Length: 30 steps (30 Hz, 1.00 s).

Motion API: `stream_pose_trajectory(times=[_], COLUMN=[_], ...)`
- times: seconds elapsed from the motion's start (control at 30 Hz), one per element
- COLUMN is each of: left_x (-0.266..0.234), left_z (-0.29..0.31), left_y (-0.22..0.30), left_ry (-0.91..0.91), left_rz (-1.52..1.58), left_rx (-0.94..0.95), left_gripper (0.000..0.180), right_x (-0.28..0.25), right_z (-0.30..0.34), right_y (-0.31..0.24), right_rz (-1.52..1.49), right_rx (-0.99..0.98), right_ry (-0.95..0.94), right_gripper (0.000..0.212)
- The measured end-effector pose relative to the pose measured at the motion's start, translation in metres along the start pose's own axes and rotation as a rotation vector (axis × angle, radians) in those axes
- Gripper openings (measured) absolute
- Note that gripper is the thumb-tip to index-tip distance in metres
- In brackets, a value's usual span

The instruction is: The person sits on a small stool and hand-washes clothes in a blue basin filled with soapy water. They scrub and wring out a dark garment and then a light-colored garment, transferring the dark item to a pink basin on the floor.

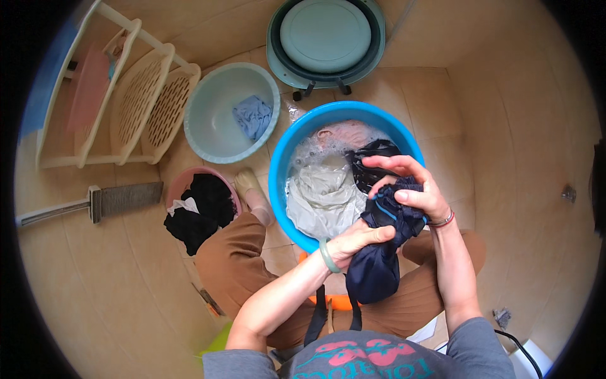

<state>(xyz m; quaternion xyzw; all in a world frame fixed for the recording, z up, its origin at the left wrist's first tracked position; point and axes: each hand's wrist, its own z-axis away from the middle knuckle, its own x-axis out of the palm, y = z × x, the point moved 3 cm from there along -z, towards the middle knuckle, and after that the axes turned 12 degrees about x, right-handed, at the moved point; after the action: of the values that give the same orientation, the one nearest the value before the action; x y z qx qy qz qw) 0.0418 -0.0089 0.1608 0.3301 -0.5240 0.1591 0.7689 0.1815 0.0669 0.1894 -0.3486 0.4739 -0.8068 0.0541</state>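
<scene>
A dark navy garment [374,273] with a thin blue trim is bunched between my two hands over the near right rim of a blue basin [278,183]. My left hand [356,243], with a green bangle at the wrist, grips its lower part. Higher up, my right hand [420,189] pinches the gathered cloth with the thumb, its other fingers partly stretched out. Inside the basin lie a whitish cloth [325,199], a pink cloth [353,134] and a black wet cloth [372,161] amid soapy foam.
A pale green basin [196,136] holding a blue cloth [254,117] stands at the far left. Nearer is a pink basin [235,192] with black clothes [211,202]. A tiered rack [129,95], a brush-like tool [126,199] and a folded round tub [325,35] stand around.
</scene>
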Motion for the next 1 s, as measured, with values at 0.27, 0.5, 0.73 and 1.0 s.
stream_pose_trajectory(times=[0.27, 0.5, 0.73, 1.0], left_x=[0.002, 0.006, -0.025, -0.057], left_z=[0.003, -0.008, -0.016, -0.024], left_y=[-0.012, 0.0, -0.025, -0.037], left_ry=[0.125, 0.127, 0.261, 0.443], left_rz=[0.158, -0.425, -0.784, -1.209], left_rx=[-0.314, 0.024, 0.178, 0.264], left_gripper=[0.034, 0.058, 0.064, 0.056], right_x=[0.005, 0.021, 0.025, 0.019], right_z=[0.0, 0.006, -0.003, -0.019], right_y=[0.016, 0.0, 0.024, 0.056], right_rz=[-0.021, 0.371, 0.611, 0.728], right_rx=[0.092, 0.111, 0.093, 0.052], right_ry=[-0.41, -0.098, 0.187, 0.436], right_gripper=[0.071, 0.029, 0.018, 0.017])
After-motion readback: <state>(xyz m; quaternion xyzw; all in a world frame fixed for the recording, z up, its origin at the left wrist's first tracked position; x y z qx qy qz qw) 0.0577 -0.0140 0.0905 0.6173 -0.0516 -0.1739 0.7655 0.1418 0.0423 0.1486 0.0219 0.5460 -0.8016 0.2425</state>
